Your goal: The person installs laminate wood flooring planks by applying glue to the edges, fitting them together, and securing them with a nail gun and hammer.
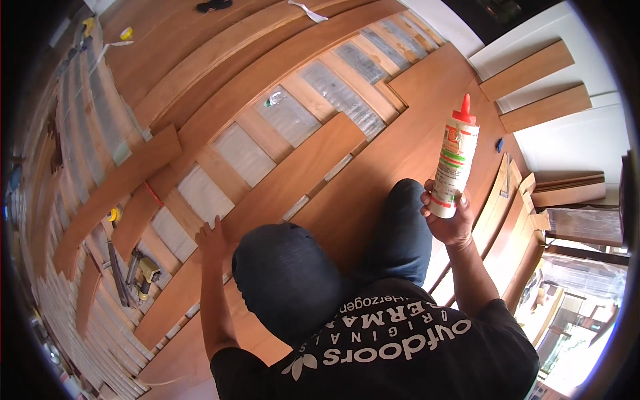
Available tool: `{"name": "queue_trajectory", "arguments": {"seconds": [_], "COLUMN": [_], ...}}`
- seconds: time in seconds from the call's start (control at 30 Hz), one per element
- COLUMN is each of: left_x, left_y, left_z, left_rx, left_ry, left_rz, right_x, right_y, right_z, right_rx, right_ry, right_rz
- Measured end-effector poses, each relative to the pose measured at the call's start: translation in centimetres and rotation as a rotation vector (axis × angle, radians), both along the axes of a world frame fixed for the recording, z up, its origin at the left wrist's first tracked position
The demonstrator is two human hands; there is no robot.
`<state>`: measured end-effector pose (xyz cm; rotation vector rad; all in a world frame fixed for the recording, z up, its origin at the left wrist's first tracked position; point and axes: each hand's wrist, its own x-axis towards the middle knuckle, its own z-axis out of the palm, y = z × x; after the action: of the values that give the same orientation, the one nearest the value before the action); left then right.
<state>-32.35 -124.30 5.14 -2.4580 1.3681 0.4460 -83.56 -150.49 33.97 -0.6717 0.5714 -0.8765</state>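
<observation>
Gripping the bottle [455, 160]: we find the right hand [453, 225] just past 3 o'clock from centre, fingers and thumb wrapped around the lower body.
Bottle position: between 2 and 3 o'clock, held up above the floor [360, 200]; we record it nearly upright, red nozzle [466, 110] uppermost, pale body, coloured label.
Left hand [212, 239]: at 8 o'clock, fingers spread, resting at the edge of a plank [293, 177]; how hard it presses, we cannot tell.
Plank: reaches from 1 o'clock down to the left hand; we note a narrow, broken gap between it and the floor.
Battens [257, 137]: between 10 and 11 o'clock, pale, set side by side, silvery sheeting [287, 115] showing between them.
Nail gun [144, 275]: at 8 o'clock, farther out than the left hand.
Loose plank [117, 197]: at 9 o'clock, lying aslant.
Short boards [527, 70]: we count two at 2 o'clock, against a white surface.
Knees [283, 273]: at 7 and 4 o'clock, in dark trousers, between the hands.
</observation>
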Motion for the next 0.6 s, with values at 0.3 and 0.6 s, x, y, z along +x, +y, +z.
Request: {"name": "queue_trajectory", "arguments": {"seconds": [0.3, 0.6], "left_x": [-9.1, -7.0], "left_y": [-17.0, -18.7], "left_z": [0.8, 2.3], "left_rx": [-0.218, -0.070], "left_ry": [0.364, 0.483], "left_rz": [-0.143, -0.092], "right_x": [-5.7, -12.6], "right_y": [0.6, 0.0], "right_z": [7.4, 6.4], "right_rx": [-0.400, -0.371], "right_ry": [0.203, -0.081], "right_rz": [-0.236, -0.498]}}
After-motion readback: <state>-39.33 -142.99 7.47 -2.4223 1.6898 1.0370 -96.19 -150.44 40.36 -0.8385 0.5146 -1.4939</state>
